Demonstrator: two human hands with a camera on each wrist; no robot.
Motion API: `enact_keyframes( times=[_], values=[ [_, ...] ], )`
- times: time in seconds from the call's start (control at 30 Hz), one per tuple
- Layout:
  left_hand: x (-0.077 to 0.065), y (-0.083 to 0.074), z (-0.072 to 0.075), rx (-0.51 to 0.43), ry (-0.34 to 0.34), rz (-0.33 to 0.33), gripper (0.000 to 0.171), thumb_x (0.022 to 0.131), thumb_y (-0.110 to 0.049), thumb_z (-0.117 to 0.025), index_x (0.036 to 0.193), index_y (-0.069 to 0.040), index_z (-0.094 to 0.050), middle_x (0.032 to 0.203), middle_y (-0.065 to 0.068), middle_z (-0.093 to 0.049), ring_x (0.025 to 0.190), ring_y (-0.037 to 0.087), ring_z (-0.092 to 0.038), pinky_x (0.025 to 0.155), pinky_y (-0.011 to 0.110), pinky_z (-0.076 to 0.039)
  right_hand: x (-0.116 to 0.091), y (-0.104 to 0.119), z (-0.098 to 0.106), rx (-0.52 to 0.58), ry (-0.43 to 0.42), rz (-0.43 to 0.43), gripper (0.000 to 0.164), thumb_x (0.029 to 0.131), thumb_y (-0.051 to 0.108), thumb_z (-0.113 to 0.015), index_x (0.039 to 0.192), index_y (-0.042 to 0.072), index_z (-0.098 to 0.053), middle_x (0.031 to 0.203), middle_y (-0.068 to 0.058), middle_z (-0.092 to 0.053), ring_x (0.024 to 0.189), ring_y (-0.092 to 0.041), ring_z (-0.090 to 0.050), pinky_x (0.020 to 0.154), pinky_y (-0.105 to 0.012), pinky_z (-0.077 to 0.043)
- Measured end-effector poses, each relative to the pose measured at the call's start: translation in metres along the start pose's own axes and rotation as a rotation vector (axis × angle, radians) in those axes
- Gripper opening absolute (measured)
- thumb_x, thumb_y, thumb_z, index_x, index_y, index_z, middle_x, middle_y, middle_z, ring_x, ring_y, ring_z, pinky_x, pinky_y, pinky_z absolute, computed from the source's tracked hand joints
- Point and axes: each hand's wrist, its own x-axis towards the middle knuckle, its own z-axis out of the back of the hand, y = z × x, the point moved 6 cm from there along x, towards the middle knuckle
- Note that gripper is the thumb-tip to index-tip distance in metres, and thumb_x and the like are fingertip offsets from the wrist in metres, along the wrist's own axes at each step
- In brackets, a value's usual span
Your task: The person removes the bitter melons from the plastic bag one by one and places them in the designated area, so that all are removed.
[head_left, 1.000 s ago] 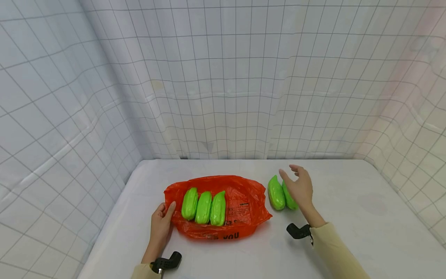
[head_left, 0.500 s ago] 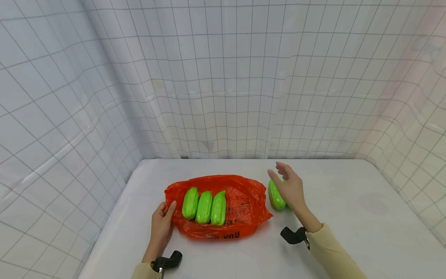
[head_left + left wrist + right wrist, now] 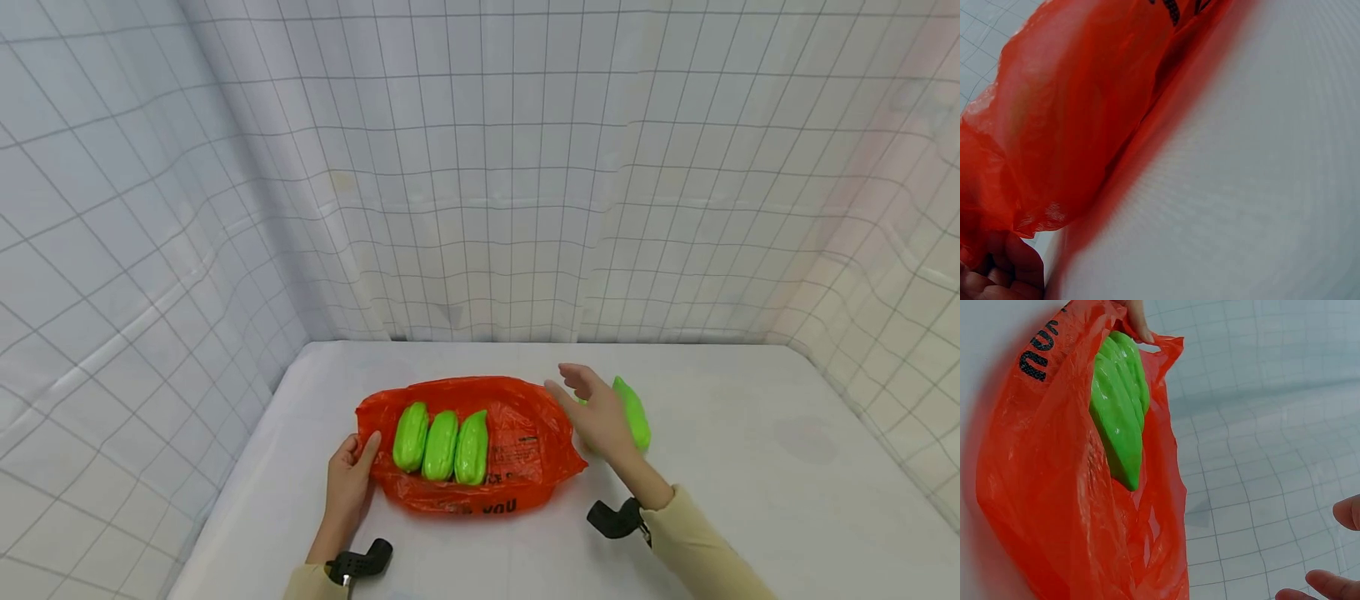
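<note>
A red plastic bag (image 3: 517,500) with black lettering lies spread wide on the table, its mouth facing up. Inside its left half sit three glossy, ridged green gourd-like vegetables (image 3: 441,446) side by side. My left hand (image 3: 348,479) pinches the bag's left edge between thumb and fingers; curled fingertips (image 3: 1019,265) show below the red film in the left wrist view. My right hand (image 3: 597,417) is above the bag's right rim, thumb and fingers spread, with nothing visible between them. Behind it lies another green vegetable (image 3: 633,414); a sliver of a second shows past the fingers, mostly hidden.
The white table (image 3: 750,500) reaches to a grid-patterned curtain (image 3: 480,208) at the back and both sides. A black wrist camera (image 3: 615,518) sits on the right wrist and another black camera (image 3: 363,560) on the left.
My right hand has moved left from the two loose vegetables to the bag's right rim, uncovering the right one and covering most of the left one. The left hand and bag stay put.
</note>
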Motion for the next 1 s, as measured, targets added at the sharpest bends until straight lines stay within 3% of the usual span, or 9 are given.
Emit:
enact_keyframes(
  times=[0.3, 0.7, 1.0],
  values=[
    [0.002, 0.000, -0.002, 0.003, 0.007, -0.004, 0.037, 0.095, -0.036, -0.058, 0.105, 0.001, -0.058, 0.074, 0.007, -0.055, 0.069, 0.012, -0.050, 0.058, 0.018, -0.045, 0.003, 0.003, -0.025, 0.005, 0.085, -0.005, 0.054, 0.087, 0.043, -0.067, 0.127, 0.008, -0.057, 0.123, -0.009, -0.060, 0.112, -0.027, -0.057, 0.089, -0.044, -0.046],
    [0.001, 0.003, -0.001, 0.018, 0.010, 0.001, 0.038, 0.094, -0.037, -0.058, 0.105, 0.000, -0.057, 0.076, 0.007, -0.055, 0.071, 0.012, -0.050, 0.061, 0.018, -0.046, 0.013, 0.002, -0.065, -0.090, 0.372, -0.030, 0.070, 0.087, 0.053, -0.061, 0.134, 0.002, -0.049, 0.131, -0.014, -0.053, 0.118, -0.031, -0.050, 0.090, -0.047, -0.044],
    [0.000, 0.002, 0.000, 0.017, 0.013, 0.006, 0.040, 0.094, -0.039, -0.058, 0.106, -0.001, -0.057, 0.078, 0.008, -0.055, 0.073, 0.013, -0.050, 0.062, 0.018, -0.046, 0.015, 0.001, -0.083, -0.138, 0.475, -0.031, 0.072, 0.088, 0.052, -0.061, 0.136, 0.000, -0.046, 0.132, -0.015, -0.051, 0.116, -0.030, -0.052, 0.089, -0.046, -0.044]
  ],
)
